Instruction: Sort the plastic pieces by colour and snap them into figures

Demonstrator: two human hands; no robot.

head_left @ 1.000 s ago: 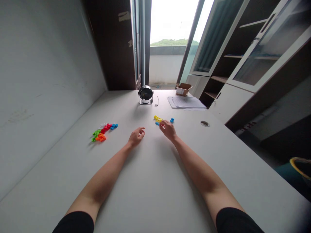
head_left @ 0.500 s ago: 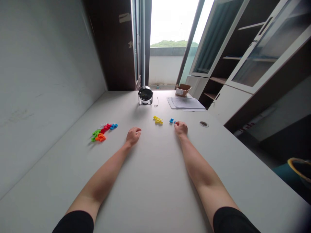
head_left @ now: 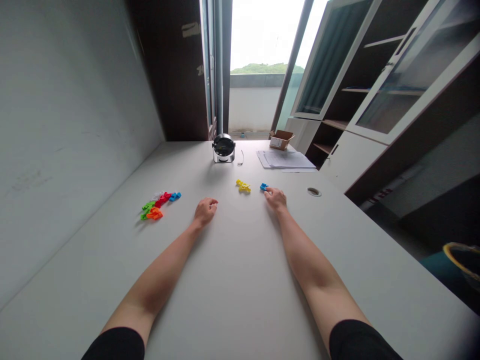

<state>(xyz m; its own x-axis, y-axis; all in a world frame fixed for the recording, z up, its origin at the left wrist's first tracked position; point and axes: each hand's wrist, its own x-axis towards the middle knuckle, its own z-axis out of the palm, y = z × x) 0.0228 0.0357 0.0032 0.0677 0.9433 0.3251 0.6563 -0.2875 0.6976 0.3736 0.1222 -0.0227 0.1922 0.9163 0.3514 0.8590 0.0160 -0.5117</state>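
My right hand [head_left: 276, 199] rests on the white table [head_left: 240, 280], its fingers bent together with the tips against a small group of blue plastic pieces [head_left: 264, 186]. Just left of them lies a cluster of yellow pieces [head_left: 243, 186]. My left hand [head_left: 205, 210] lies on the table with its fingers curled loosely inward and nothing visible in them. Farther left sits a mixed pile of green, orange, red, white and blue pieces [head_left: 157, 204], out of reach of both hands.
A small round metal fan [head_left: 223, 147] stands at the far edge, with a thin cord beside it. A stack of papers [head_left: 285, 159] and a small cardboard box [head_left: 281, 139] lie at the back right. A cable hole [head_left: 314, 191] is right of my right hand.
My right hand moved from beside the yellow pieces rightward to the blue pieces, and a blue piece left the yellow cluster. My left hand drew back slightly and curled.
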